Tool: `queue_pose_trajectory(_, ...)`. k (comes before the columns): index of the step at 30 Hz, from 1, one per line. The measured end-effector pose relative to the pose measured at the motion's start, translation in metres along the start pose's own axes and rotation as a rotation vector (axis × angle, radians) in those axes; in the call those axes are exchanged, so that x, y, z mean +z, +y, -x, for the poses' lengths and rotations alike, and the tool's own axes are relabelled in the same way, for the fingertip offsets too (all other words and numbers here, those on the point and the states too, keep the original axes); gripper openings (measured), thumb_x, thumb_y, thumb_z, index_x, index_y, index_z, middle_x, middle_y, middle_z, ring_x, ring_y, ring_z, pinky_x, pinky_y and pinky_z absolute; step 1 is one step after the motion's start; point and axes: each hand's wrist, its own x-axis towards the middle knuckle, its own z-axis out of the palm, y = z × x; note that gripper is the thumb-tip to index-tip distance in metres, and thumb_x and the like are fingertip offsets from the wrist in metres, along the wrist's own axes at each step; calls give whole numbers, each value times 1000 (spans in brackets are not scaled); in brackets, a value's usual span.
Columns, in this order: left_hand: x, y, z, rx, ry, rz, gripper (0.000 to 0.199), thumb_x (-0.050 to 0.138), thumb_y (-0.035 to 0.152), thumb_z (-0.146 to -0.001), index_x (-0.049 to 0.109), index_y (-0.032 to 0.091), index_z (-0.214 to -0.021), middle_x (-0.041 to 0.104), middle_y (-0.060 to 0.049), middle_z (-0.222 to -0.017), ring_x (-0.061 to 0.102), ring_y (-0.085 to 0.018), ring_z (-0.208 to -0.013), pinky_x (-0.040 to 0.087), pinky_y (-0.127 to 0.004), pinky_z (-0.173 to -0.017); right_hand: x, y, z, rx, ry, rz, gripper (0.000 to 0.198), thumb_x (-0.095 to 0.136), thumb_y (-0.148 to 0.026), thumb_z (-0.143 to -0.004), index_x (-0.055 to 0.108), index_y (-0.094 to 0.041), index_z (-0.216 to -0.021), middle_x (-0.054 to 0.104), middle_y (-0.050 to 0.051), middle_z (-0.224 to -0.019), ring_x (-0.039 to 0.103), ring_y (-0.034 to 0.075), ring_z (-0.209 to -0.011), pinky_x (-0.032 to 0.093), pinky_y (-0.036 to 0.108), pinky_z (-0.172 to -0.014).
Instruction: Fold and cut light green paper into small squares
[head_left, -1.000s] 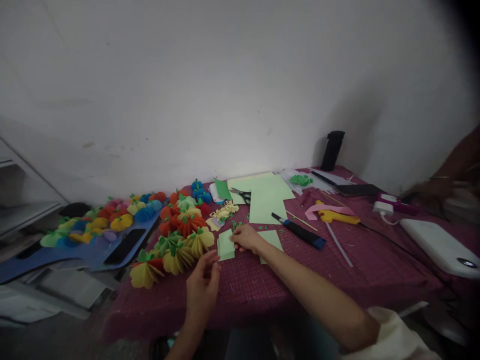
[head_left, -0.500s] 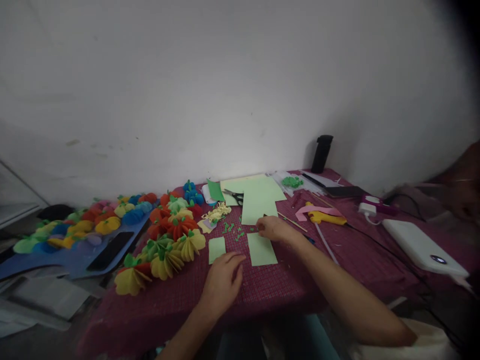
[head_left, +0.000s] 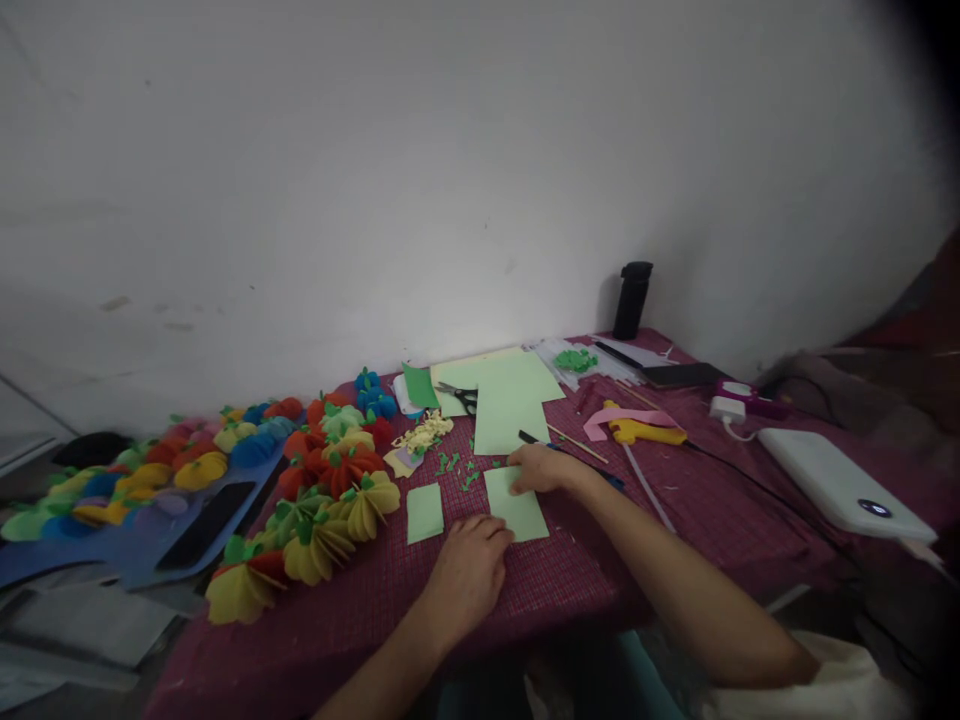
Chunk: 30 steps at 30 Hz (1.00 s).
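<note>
A light green paper piece (head_left: pixel 523 517) lies flat on the table in front of me. My left hand (head_left: pixel 472 562) rests palm down at its lower left, fingers stretched out and fingertips at its edge. At the paper's upper edge, my right hand (head_left: pixel 546 468) has its fingers curled together, with the thumb on the sheet. A dark, slim pen-like tool (head_left: pixel 529 438) lies just beyond the right hand, partly hidden by it. To the left is a smaller light green paper piece (head_left: pixel 425 514). Small green cut-outs (head_left: pixel 469 478) are scattered behind these pieces.
Folded paper pumpkins (head_left: pixel 349 470) in several colours crowd the left side. Scissors (head_left: pixel 466 398) lie on larger green sheets (head_left: pixel 510 415) at the back. A yellow glue gun (head_left: pixel 649 432), a white power bank (head_left: pixel 840 480) and a black bottle (head_left: pixel 632 300) are on the right.
My left hand has moved right, up to the larger paper piece's edge. My right hand has lowered slightly onto that piece, uncovering more of the pen-like tool. The view has shifted a little.
</note>
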Motion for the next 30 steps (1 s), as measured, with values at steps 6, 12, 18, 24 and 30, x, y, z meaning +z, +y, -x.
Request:
queue_pose_trajectory(6, -7, -21, -11, -220, 455, 268, 35, 49, 23, -78, 50, 18, -112, 54, -9, -114, 47, -21, -106, 35, -37, -91, -18, -2, 12, -113, -3, -259, 26, 54, -35, -70, 64, -13, -79, 60, -2, -65, 50, 10, -58, 35, 19, -52)
queue_pose_trajectory(12, -6, -43, -44, -338, 223, 865, 31, 57, 33, -71, 64, 13, -94, 66, -4, -78, 59, -19, -69, 46, -28, -60, -15, -6, 11, -189, 43, -786, 28, 62, -39, -63, 60, -13, -71, 56, -3, -60, 47, 9, -53, 35, 21, -52)
queue_pose_trajectory(18, -8, -48, -65, -415, 307, 1195, 32, 61, 35, -69, 67, 9, -87, 65, -4, -67, 56, -17, -59, 44, -27, -58, -11, -9, 14, -167, 148, -943, 25, 62, -39, -66, 56, -14, -66, 48, -5, -53, 41, 7, -48, 30, 20, -47)
queue_pose_trajectory(24, -11, -49, -69, -317, 319, 1436, 30, 61, 29, -71, 63, 15, -98, 67, -5, -82, 58, -16, -69, 43, -26, -64, -8, -6, 12, -175, 145, -989, 23, 59, -37, -68, 58, -15, -66, 51, -4, -56, 42, 8, -51, 34, 21, -51)
queue_pose_trajectory(30, -18, -52, -65, -355, 309, 1646, 30, 60, 20, -68, 64, 13, -97, 67, -7, -79, 60, -18, -72, 44, -29, -68, -8, -2, 12, -178, 203, -920, 19, 51, -22, -71, 66, -15, -81, 55, -2, -59, 43, 9, -52, 34, 21, -52)
